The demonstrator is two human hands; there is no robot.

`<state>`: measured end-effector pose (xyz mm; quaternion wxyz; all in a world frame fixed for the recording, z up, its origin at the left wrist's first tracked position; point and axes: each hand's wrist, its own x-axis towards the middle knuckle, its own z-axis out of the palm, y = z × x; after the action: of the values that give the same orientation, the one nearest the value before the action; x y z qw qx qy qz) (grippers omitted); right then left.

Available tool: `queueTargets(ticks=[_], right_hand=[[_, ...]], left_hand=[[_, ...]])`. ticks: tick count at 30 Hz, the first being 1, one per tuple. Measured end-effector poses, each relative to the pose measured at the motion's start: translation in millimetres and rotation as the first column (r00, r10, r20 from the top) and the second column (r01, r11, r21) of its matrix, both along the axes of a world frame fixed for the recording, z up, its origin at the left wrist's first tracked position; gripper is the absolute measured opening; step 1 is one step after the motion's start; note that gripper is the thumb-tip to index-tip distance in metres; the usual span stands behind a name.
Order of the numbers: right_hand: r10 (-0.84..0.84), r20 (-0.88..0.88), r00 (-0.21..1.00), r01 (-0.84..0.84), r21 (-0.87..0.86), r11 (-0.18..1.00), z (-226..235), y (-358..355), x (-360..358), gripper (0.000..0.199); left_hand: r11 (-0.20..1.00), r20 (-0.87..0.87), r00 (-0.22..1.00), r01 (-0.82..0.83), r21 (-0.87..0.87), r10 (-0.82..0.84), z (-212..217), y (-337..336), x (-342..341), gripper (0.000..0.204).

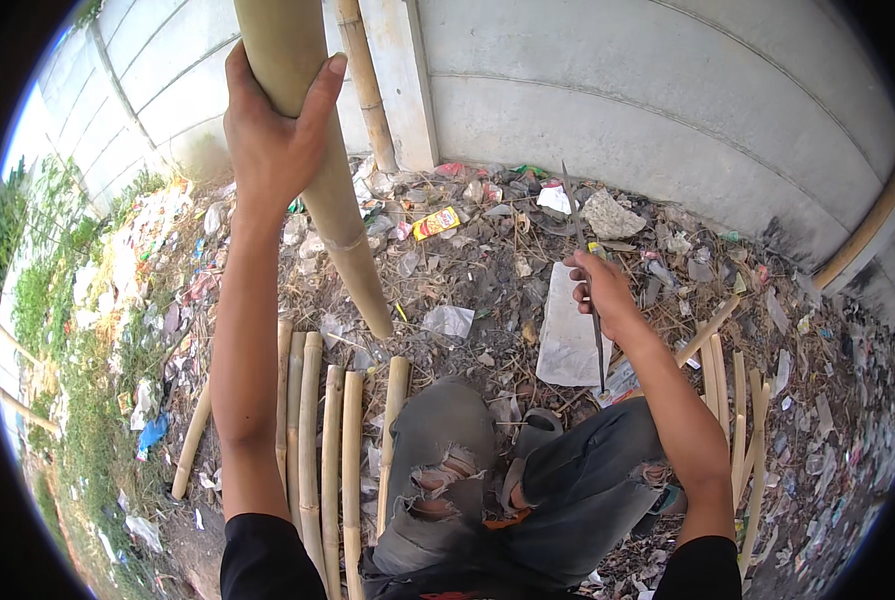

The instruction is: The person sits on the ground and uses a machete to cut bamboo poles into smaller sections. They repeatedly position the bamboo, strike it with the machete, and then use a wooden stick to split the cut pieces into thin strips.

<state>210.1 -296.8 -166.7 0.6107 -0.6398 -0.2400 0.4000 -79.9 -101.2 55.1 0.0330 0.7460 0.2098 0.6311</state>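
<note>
My left hand [267, 130] is raised and wrapped around a thick tan bamboo pole [337, 215] that stands tilted, its lower end resting on the littered ground near my knees. My right hand [599, 290] is closed on a long thin dark blade [585, 270], which points up and away from me and also runs down past my wrist. The blade is apart from the pole, to its right. My knees in torn grey jeans [447, 450] are below both hands.
Several split bamboo strips [317, 430] lie side by side at my left, more strips [737, 400] at my right. A second bamboo pole [367, 90] leans on the grey concrete wall [617, 90]. Litter, a white sheet [567, 340] and dry debris cover the ground; weeds grow at the far left.
</note>
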Motion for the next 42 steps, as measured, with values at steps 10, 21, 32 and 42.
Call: queueTargets(ticks=[10, 21, 32, 42], right_hand=[[0.077, -0.12, 0.99, -0.079, -0.012, 0.997, 0.0, -12.0, 13.6, 0.04], [-0.285, 0.618, 0.732, -0.092, 0.505, 0.858, 226.0, -71.5, -53.1, 0.069], [-0.09, 0.871, 0.483, -0.24, 0.23, 0.943, 346.7, -106.4, -67.8, 0.067], [-0.296, 0.797, 0.526, -0.067, 0.386, 0.92, 292.6, -102.2, -23.7, 0.044]], left_hand=[[0.968, -0.1, 0.992, 0.051, -0.247, -0.078, -122.9, 50.2, 103.0, 0.083], [0.959, -0.106, 0.985, 0.101, -0.266, -0.133, -191.3, 5.4, 135.7, 0.086], [0.925, -0.174, 0.94, 0.231, -0.302, -0.292, -195.6, -35.2, 138.3, 0.081], [0.936, -0.085, 0.962, 0.227, -0.27, -0.258, -184.9, 15.9, 134.0, 0.067]])
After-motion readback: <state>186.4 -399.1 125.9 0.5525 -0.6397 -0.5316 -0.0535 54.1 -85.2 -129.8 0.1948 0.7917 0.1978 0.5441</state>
